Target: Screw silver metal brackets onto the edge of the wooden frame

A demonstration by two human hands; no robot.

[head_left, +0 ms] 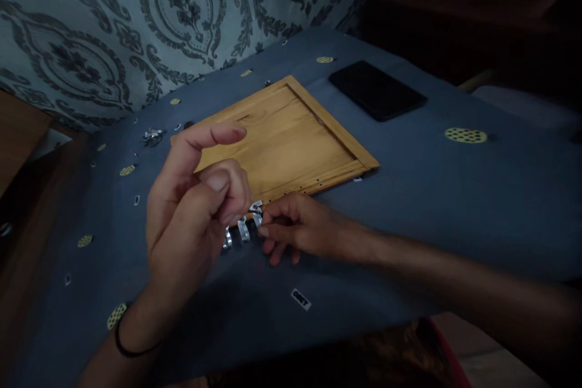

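Wooden panel (291, 133) with a raised frame lies flat at the middle of the blue-covered table (400, 212), small dark holes dotting its near edge. Clock directions run from its centre, with twelve at the far side. Shiny metal pieces (244, 229) stand in a short row by that edge at seven o'clock. The right hand (300, 224) reaches in from four o'clock, its thumb and forefinger close together at the rightmost piece; whether they clamp it or only touch it cannot be told. At eight o'clock the left hand (191, 206) is raised, overlapping the panel in view, thumb pressed on the curled fingers and forefinger stretched apart; anything inside is hidden. A dark band (131, 351) circles its wrist. A flat black tablet (377, 91) lies at two o'clock, and a small metal cluster (153, 136) at nine.
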